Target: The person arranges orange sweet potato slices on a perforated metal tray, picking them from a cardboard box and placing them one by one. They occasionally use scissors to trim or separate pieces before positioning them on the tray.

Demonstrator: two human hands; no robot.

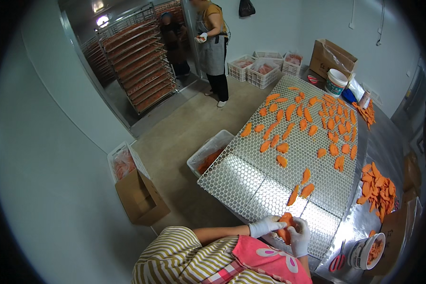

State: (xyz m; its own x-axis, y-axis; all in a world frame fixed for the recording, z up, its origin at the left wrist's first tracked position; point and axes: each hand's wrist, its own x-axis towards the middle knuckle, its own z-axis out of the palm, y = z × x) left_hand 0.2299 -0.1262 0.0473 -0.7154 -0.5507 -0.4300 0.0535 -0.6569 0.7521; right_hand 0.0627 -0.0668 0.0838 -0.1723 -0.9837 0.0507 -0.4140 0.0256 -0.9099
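Note:
My left hand (266, 226) and my right hand (300, 236), both in white gloves, meet at the near edge of a honeycomb-mesh drying rack (234, 191). Between them they grip orange food slices (286, 222), which look like sweet potato; how many is partly hidden by my fingers. Just beyond my hands, a few loose slices (307, 191) lie on the mesh. Many more orange slices (290, 112) are spread apart over its far half. To the right, a heap of orange slices (378, 188) rests on the metal table (380, 149).
Red-handled scissors (337, 262) and a white bucket of orange scraps (365, 252) stand at the near right. A cardboard box (142, 200) and a white crate (198, 156) are on the floor at left. A person in an apron (214, 53) stands near a loaded rack trolley (138, 64); another person (174, 46) is behind.

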